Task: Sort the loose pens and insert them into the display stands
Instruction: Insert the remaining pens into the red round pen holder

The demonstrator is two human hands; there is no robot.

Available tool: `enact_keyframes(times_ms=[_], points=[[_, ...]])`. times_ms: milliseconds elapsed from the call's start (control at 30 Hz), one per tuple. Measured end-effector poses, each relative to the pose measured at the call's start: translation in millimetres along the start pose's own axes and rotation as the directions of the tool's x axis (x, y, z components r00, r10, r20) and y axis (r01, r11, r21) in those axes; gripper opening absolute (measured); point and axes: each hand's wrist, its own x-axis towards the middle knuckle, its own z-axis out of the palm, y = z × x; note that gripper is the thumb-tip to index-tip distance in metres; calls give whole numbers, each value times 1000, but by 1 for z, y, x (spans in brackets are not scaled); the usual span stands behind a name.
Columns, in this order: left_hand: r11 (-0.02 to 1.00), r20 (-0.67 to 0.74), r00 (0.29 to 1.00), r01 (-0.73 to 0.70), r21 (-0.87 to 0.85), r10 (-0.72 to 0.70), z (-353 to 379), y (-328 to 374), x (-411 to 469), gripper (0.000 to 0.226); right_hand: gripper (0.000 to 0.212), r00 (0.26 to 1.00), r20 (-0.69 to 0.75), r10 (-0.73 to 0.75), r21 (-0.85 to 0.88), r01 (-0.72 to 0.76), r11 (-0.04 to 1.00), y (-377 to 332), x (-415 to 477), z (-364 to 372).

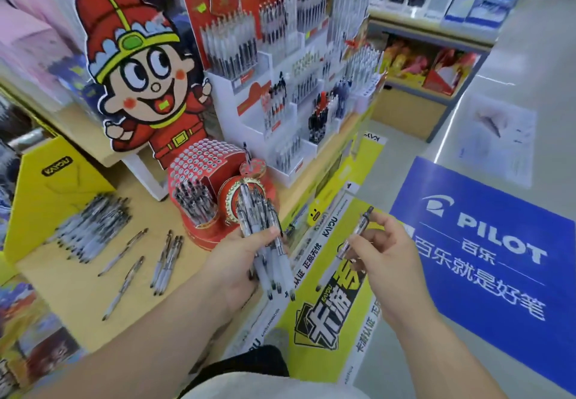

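red tiered display stand (pixel 205 180), partly filled; pile of clear pens (pixel 90 230) at its 9 o'clock, stray pens (pixel 124 286) at 7 o'clock; left hand (pixel 237 261) grips a pen bundle (pixel 258 215), right hand (pixel 389 261) pinches 1 pen (pixel 356 230).

I'm holding a bundle (pixel 253 211) in my left hand (pixel 237 264), just in front of the stand (pixel 199 162), which is sitting on the table (pixel 78 299). My right hand (pixel 392 261) is pinching one pen (pixel 358 230) off to the right, out past the table edge. A pile (pixel 90 230) is lying at the table's far left, with loose pens (pixel 166 258) lying between it and the stand. The cutout (pixel 140 71) is standing behind the stand, racks (pixel 280 112) rising to its right. A floor sign (pixel 486 236) is lying beyond my right hand.
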Motion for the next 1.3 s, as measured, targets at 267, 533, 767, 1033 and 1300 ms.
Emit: enact_keyframes(times_ms=[267, 533, 767, 1033, 1300], points=[[994, -104, 995, -19, -107, 8, 1, 51, 66, 15, 30, 994, 54, -92, -147, 99, 984, -51, 95, 15], [974, -207, 969, -166, -153, 132, -3, 113, 127, 19, 40, 967, 159, -198, -202, 228, 953, -100, 173, 44], [958, -374, 909, -250, -141, 182, -2, 119, 153, 12, 31, 908, 369, -197, -199, 284, 938, -106, 247, 78], [926, -619, 779, -300, -229, 99, 33, 116, 165, 49, 34, 693, 698, -181, -139, 378, 915, -119, 330, 115], [842, -737, 675, -424, -334, 47, 69, 107, 164, 23, 18, 468, 868, -165, -105, 497, 861, -131, 368, 146]])
